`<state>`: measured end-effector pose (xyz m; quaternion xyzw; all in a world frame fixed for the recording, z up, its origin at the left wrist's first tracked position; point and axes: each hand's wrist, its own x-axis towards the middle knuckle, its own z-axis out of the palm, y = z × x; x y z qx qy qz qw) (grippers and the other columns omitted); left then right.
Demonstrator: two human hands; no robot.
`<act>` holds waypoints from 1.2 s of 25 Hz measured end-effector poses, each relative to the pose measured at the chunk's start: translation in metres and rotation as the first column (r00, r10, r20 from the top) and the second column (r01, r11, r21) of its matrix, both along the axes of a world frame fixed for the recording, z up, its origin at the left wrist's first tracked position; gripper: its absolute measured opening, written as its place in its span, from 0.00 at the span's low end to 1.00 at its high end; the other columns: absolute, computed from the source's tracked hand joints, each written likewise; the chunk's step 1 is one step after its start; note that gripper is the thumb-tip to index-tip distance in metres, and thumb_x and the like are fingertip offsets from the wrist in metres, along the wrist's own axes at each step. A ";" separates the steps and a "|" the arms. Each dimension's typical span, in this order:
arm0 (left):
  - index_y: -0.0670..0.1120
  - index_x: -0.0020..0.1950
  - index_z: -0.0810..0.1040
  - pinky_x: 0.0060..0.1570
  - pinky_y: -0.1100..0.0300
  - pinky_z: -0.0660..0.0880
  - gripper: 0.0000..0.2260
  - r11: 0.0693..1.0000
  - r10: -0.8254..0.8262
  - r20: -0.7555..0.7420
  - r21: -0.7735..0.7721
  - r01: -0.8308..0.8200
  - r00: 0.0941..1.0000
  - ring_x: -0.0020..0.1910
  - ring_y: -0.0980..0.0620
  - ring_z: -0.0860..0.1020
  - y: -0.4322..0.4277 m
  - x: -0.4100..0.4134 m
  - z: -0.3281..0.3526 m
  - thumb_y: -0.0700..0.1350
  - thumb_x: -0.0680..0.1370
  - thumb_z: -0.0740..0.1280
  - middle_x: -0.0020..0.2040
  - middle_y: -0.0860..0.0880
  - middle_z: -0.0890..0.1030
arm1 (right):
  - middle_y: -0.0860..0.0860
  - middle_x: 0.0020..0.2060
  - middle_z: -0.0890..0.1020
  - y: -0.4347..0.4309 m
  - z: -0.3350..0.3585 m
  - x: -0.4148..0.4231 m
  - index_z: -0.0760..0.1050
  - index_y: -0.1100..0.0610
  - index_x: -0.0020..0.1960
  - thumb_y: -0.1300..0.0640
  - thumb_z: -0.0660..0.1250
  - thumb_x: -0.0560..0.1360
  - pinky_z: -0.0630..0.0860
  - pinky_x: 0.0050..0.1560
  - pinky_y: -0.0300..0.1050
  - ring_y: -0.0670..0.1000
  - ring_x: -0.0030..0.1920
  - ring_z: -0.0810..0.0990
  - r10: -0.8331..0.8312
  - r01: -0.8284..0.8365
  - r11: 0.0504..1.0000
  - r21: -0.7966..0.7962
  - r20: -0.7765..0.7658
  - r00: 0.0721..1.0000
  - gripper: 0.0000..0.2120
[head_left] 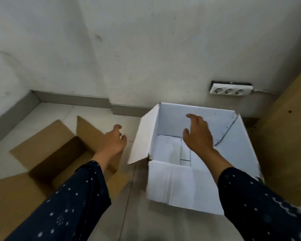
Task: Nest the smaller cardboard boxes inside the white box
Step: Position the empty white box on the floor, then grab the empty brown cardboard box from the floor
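Note:
The white box stands open on the floor at the right, its flaps spread outward and its inside empty. A brown cardboard box lies open at the left, flaps spread flat. My right hand hovers over the white box's opening, fingers apart, holding nothing. Between the two boxes, above the brown box's right flap, my left hand reaches forward with loosely curled fingers and nothing in it. Dark dotted sleeves cover both forearms.
A pale wall with a grey skirting board runs behind the boxes. A white triple socket sits on the wall above the white box. A wooden panel stands at the right. The floor is light tile.

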<state>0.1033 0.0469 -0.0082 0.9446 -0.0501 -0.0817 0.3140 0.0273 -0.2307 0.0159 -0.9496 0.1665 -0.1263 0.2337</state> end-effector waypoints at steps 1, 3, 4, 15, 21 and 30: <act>0.49 0.70 0.63 0.49 0.49 0.77 0.19 0.999 0.030 0.028 0.018 -0.031 0.999 0.50 0.44 0.79 0.025 -0.003 0.004 0.50 0.79 0.59 0.58 0.46 0.78 | 0.57 0.64 0.73 0.035 0.003 0.010 0.66 0.53 0.70 0.59 0.62 0.74 0.72 0.59 0.54 0.60 0.63 0.71 0.102 -0.102 0.995 0.011 0.021 0.995 0.24; 0.50 0.69 0.64 0.49 0.48 0.77 0.18 0.989 0.108 0.090 0.088 -0.115 0.990 0.51 0.45 0.78 0.074 -0.009 0.006 0.50 0.79 0.59 0.56 0.47 0.78 | 0.56 0.62 0.75 0.099 0.000 0.023 0.66 0.53 0.70 0.58 0.62 0.75 0.74 0.57 0.52 0.58 0.62 0.73 0.268 -0.269 0.963 0.020 0.037 0.963 0.23; 0.50 0.69 0.65 0.50 0.47 0.77 0.18 0.982 0.142 0.106 0.113 -0.154 0.984 0.52 0.45 0.78 0.100 -0.012 0.005 0.50 0.79 0.59 0.57 0.47 0.79 | 0.55 0.62 0.75 0.131 -0.005 0.027 0.65 0.53 0.70 0.57 0.62 0.76 0.74 0.56 0.50 0.57 0.61 0.74 0.328 -0.329 0.944 0.039 0.018 0.944 0.23; 0.46 0.73 0.59 0.68 0.36 0.60 0.29 0.757 0.541 -0.070 0.474 -0.449 0.838 0.71 0.33 0.55 0.338 -0.057 -0.059 0.47 0.75 0.64 0.76 0.40 0.50 | 0.57 0.74 0.60 0.321 -0.113 -0.076 0.52 0.51 0.76 0.58 0.74 0.70 0.69 0.65 0.65 0.65 0.69 0.66 -0.399 0.411 0.710 0.571 -0.154 0.904 0.43; 0.48 0.75 0.51 0.54 0.46 0.74 0.38 0.630 0.773 -0.082 -0.017 -0.776 0.629 0.60 0.36 0.74 0.367 -0.042 -0.085 0.40 0.73 0.71 0.68 0.38 0.68 | 0.58 0.55 0.77 0.350 -0.120 -0.070 0.67 0.59 0.67 0.62 0.67 0.76 0.75 0.50 0.54 0.59 0.53 0.79 -0.458 0.510 0.516 0.688 -0.281 0.843 0.21; 0.51 0.72 0.48 0.56 0.44 0.77 0.37 0.291 0.827 -0.432 -0.220 -0.931 0.361 0.60 0.36 0.74 0.361 -0.031 -0.114 0.41 0.73 0.70 0.63 0.38 0.70 | 0.56 0.62 0.77 0.326 -0.079 0.064 0.69 0.55 0.68 0.56 0.62 0.79 0.78 0.54 0.52 0.57 0.55 0.78 -0.055 0.237 0.718 0.655 -0.285 0.957 0.18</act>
